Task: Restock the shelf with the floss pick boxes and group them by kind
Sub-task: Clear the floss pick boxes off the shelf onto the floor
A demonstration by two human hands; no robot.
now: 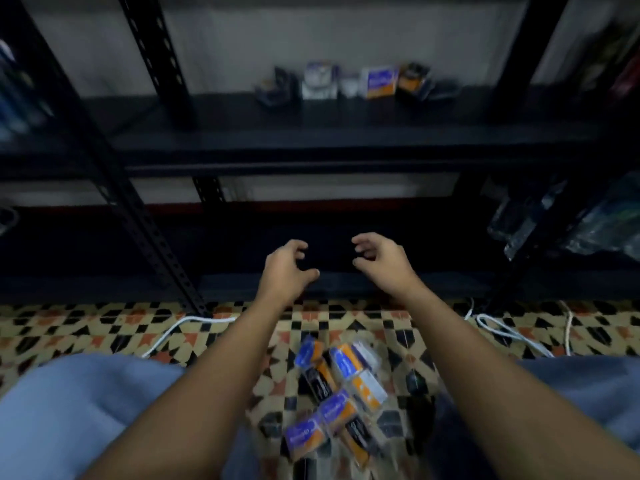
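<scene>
Several floss pick boxes (341, 386), purple-and-orange ones and black-and-orange ones, lie in a loose pile on the patterned floor between my knees. A few more boxes (349, 83) stand in a row at the back of the black shelf board (311, 133). My left hand (287, 268) and my right hand (379, 256) hover side by side in front of the lower shelf, above the pile. Both have curled, spread fingers and hold nothing. The picture is blurred.
A black slotted upright (138, 209) slants down at the left to the floor. White cables (180, 327) run over the tiles on both sides. Clear plastic-wrapped goods (571, 220) fill the lower shelf at the right. My blue-clad knees flank the pile.
</scene>
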